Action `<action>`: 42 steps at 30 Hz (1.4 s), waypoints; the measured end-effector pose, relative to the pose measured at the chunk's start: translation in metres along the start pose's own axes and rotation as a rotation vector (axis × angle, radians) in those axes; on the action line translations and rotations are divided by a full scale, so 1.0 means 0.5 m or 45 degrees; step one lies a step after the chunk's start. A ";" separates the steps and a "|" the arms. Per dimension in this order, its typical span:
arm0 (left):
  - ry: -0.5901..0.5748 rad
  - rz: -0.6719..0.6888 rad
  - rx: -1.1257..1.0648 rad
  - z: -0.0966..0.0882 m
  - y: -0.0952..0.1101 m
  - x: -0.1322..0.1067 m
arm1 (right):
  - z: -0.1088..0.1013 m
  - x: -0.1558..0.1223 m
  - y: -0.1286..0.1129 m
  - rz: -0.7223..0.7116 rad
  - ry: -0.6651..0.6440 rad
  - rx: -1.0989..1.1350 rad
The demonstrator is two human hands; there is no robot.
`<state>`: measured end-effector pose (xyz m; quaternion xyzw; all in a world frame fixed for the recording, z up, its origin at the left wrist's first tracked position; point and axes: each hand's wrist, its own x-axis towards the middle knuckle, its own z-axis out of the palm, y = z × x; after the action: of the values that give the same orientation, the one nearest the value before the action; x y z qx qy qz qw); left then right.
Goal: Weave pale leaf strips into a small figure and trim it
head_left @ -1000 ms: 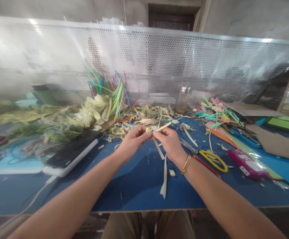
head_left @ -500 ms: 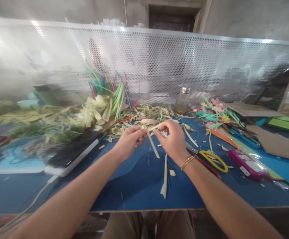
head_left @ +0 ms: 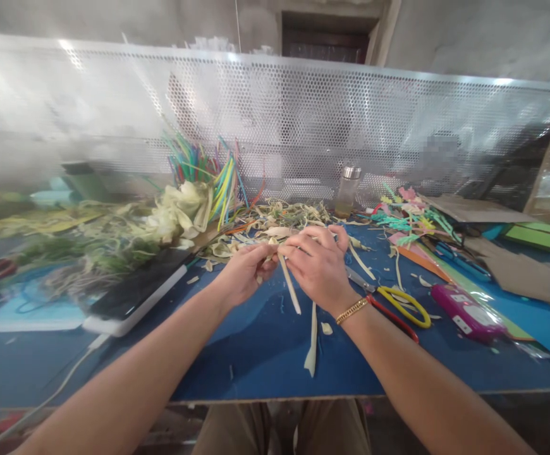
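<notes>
Here, a pale strip (head_left: 290,291) is pinched at its upper end by the closed fingertips of the left hand (head_left: 243,277) and right hand (head_left: 320,268). It is held slanting downward, near the yellow-handled scissors (head_left: 401,304), to their left. A glass jar (head_left: 348,191) is seen well behind the scissors.

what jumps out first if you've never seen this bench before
At the centre of the blue table, the left hand and right hand pinch a pale strip that slants down between them. Behind the left hand a bundle of bright coloured strips fans up in front of the perforated metal screen, and yellow-handled scissors lie just right of the right wrist.
</notes>
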<state>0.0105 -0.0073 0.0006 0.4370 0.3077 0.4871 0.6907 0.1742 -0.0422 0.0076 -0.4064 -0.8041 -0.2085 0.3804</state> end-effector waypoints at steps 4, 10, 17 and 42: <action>-0.045 0.052 0.096 -0.004 -0.004 0.000 | 0.003 0.000 0.008 0.089 0.002 0.149; -0.071 0.287 0.447 -0.012 -0.008 0.001 | 0.031 -0.003 0.020 0.424 0.070 0.439; -0.087 0.609 0.916 -0.017 0.005 0.004 | 0.060 -0.009 0.034 0.795 -0.109 1.153; -0.247 0.368 0.384 -0.029 0.005 0.007 | 0.044 0.006 0.008 1.241 -0.093 2.039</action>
<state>-0.0018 0.0009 -0.0032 0.6196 0.2432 0.4853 0.5669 0.1666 -0.0241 -0.0040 -0.3220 -0.4607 0.6024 0.5667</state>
